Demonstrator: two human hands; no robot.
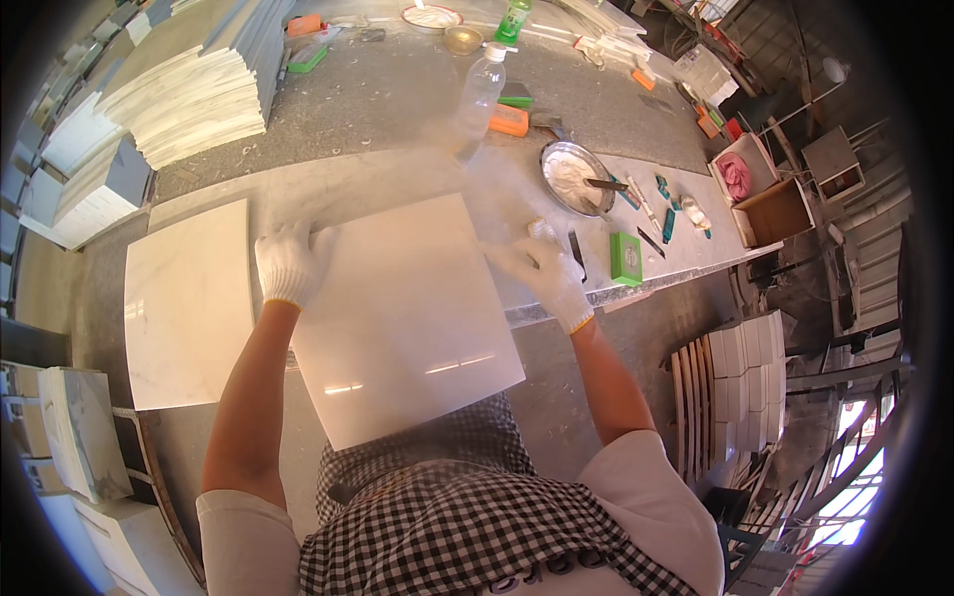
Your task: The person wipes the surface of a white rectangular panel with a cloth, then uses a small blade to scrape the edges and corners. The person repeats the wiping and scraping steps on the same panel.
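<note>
A polished white stone tile [407, 308] lies at a slant in front of me, its near part jutting over the bench edge above my checked apron. My left hand [288, 266], in a white knitted glove, grips the tile's upper left edge; some fingertips are hidden. My right hand [553, 280], gloved too, is at the tile's right side with its fingers stretched toward that edge and somewhat blurred. Whether they touch it I cannot tell. Left of my left hand lies a second white tile [189, 308]. Close to my right hand are a dark flat blade [576, 254] and a green block [626, 258].
Beyond the right hand sits a metal bowl [573, 179] of white paste with a spatula in it. A clear bottle [481, 99] and an orange block [509, 120] stand farther back. Stacked slabs [204, 84] rise at far left; an open cardboard box [773, 214] is at right.
</note>
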